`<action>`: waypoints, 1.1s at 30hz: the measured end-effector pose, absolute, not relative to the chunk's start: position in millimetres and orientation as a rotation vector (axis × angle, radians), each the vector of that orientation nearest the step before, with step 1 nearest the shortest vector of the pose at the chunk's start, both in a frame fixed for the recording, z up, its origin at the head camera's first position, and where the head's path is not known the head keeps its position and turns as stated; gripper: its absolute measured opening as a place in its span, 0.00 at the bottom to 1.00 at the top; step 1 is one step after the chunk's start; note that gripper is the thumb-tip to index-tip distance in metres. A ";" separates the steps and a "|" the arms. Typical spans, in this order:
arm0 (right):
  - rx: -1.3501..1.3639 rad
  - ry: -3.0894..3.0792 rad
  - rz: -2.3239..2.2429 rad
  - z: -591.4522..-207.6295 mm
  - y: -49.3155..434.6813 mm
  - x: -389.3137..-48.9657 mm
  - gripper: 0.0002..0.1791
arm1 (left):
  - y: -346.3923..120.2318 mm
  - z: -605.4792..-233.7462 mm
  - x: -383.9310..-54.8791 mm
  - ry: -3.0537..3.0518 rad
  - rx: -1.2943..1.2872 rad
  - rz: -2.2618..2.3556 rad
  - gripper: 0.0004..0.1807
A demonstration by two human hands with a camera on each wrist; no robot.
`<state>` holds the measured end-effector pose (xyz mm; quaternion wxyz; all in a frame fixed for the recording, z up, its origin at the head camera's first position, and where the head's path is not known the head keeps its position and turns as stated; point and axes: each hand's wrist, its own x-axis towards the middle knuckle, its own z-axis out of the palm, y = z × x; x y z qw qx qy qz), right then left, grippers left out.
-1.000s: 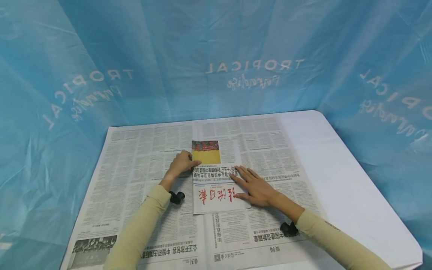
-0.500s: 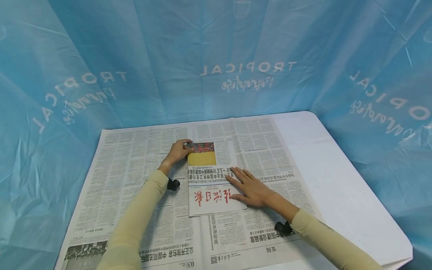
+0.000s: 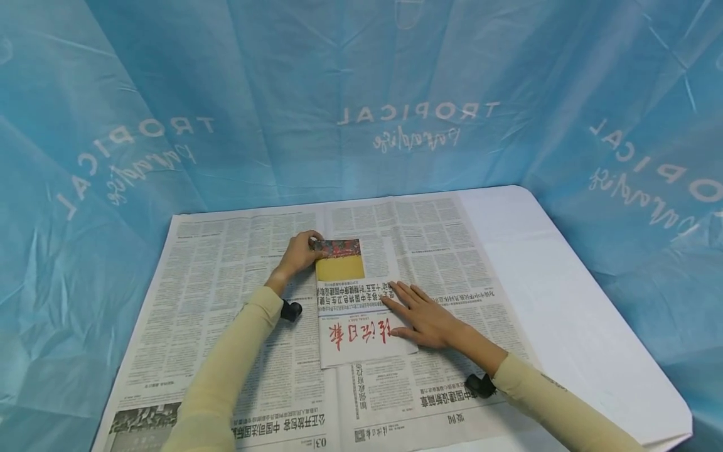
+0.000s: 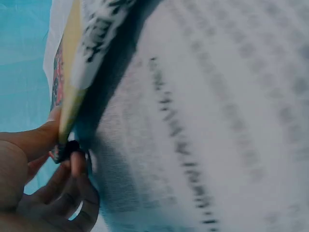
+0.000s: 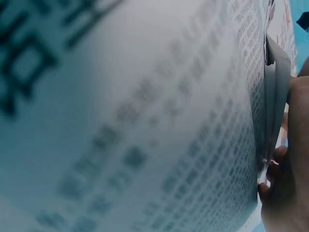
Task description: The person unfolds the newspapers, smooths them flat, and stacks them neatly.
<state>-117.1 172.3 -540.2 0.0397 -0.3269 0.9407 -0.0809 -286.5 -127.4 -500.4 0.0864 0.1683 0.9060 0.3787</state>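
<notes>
A folded newspaper (image 3: 353,311) with red title characters and a yellow picture lies on an opened newspaper sheet (image 3: 243,263). My left hand (image 3: 300,252) pinches its far left corner. The left wrist view shows the thumb of that hand (image 4: 41,169) over the folded newspaper (image 4: 75,72) and fingertips under its edge, which is raised there. My right hand (image 3: 426,319) rests with extended fingers across the right edge of the folded newspaper. From the right wrist, that hand (image 5: 292,159) appears beside the layered edge (image 5: 276,96) of the fold.
The opened sheet covers most of a white table (image 3: 525,263), whose bare surface shows on the right. A blue curtain (image 3: 350,163) with printed lettering hangs behind the table and along both sides. Dark wrist cameras (image 3: 290,311) sit under both forearms.
My left hand has slid away from me along the folded newspaper's left edge to its far corner and now pinches it there. The right hand has stayed in place. The head view shifted slightly.
</notes>
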 end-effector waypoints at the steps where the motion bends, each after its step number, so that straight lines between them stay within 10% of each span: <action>1: -1.004 2.882 -0.248 -539.9 172.8 -116.6 0.39 | -126.9 -499.1 -287.1 2.697 0.501 1.101 0.17; 33: -0.862 3.079 -0.475 -541.9 208.0 -123.9 0.30 | -121.6 -504.3 -281.8 2.390 0.702 1.313 0.12</action>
